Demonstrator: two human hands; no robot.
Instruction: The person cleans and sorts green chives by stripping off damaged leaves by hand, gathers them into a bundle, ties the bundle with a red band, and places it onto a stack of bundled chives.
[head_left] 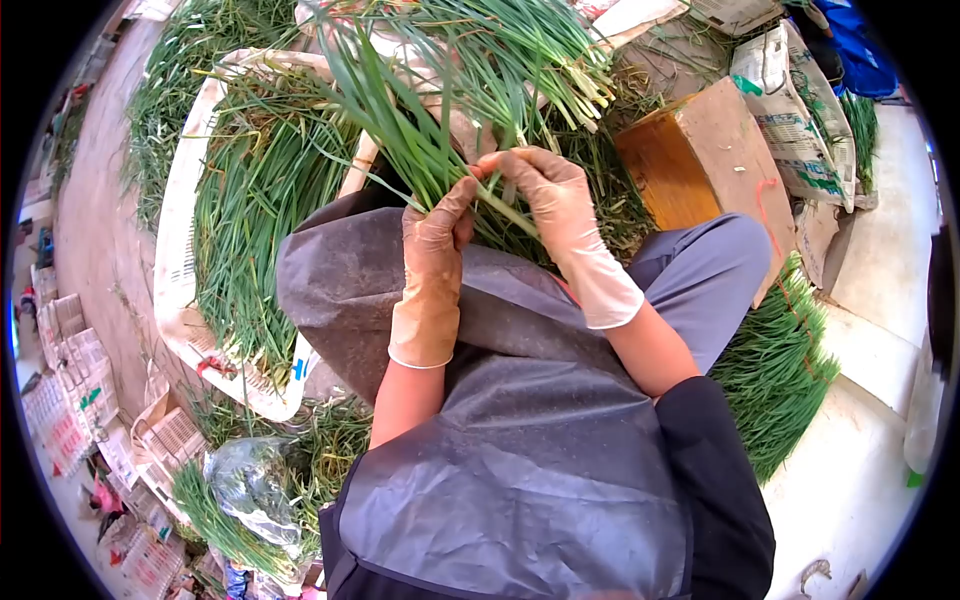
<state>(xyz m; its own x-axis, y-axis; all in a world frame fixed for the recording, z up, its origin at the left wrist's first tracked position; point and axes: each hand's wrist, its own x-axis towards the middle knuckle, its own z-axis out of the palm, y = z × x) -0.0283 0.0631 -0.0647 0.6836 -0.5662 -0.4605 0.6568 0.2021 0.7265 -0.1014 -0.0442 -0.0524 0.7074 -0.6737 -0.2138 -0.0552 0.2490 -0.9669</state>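
Both of my hands wear thin, soiled pale gloves and meet above my lap. A small bunch of garlic chives [415, 150] slants between them, its leaves fanning to the upper left and its pale stems pointing down to the right. My left hand [437, 232] is closed on the bunch, thumb pressed against the stems. Beside it, my right hand [550, 190] pinches at the bunch near an orange-red band [477, 172]; whether it grips the band or the stems is partly hidden by the fingers. More loose chives [565, 75] lie just beyond my hands.
At the left stands a white plastic basket [172, 265] holding chives. A wooden box [690, 150] is by my right knee, with a printed white crate [790, 110] behind it. Banded chives [770, 380] lie at the right. A clear plastic bag [252, 485] sits at the lower left.
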